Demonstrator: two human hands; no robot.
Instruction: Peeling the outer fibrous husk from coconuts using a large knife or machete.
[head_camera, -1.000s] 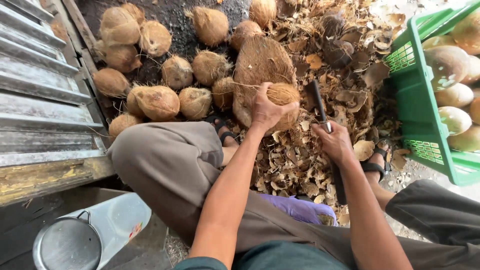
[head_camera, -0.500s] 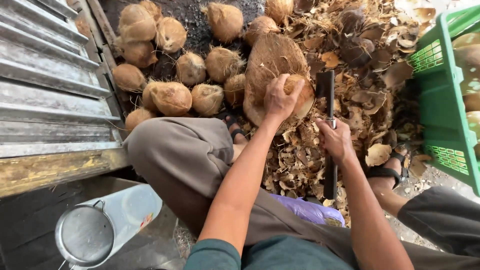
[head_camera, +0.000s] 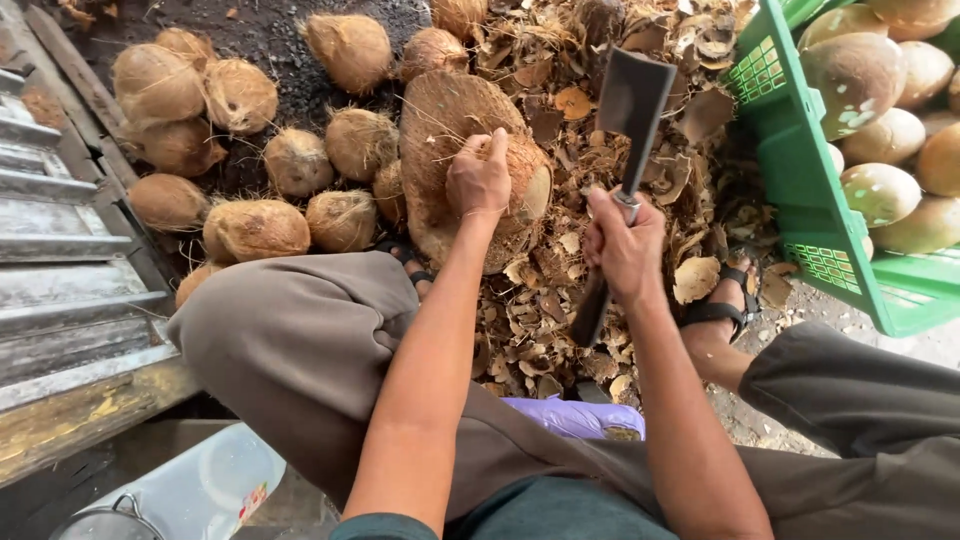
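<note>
One husked coconut (head_camera: 520, 175) sits under my left hand (head_camera: 478, 180), resting on top of a rounded fibrous block (head_camera: 450, 150) at the near edge of the pile on the ground. Fingers are curled over the top of the nut and closed on it, thumb side toward me; I judge the grip pins it steady on the block so it cannot roll.

Right hand (head_camera: 625, 245) is wrapped fully shut around the handle of a cleaver (head_camera: 632, 100). Blade is raised, upright, just to the right of the coconut and apart from it, flat dark face toward the camera. Held clear of the left fingers, as I read it.

Count, unpeeled brown coconuts (head_camera: 255, 228) on the dark ground to the left of the block: about eleven or twelve, some partly hidden, so not exact.

Husk chips (head_camera: 560, 320) lie thick between my feet and around the block; uncountable.

Green plastic crate (head_camera: 790, 160) at the right edge holds pale stripped coconuts (head_camera: 860, 70), roughly eight showing, more cut off by the frame.

Two sandals (head_camera: 715, 305), one per foot; the left mostly hidden behind my knee.
</note>
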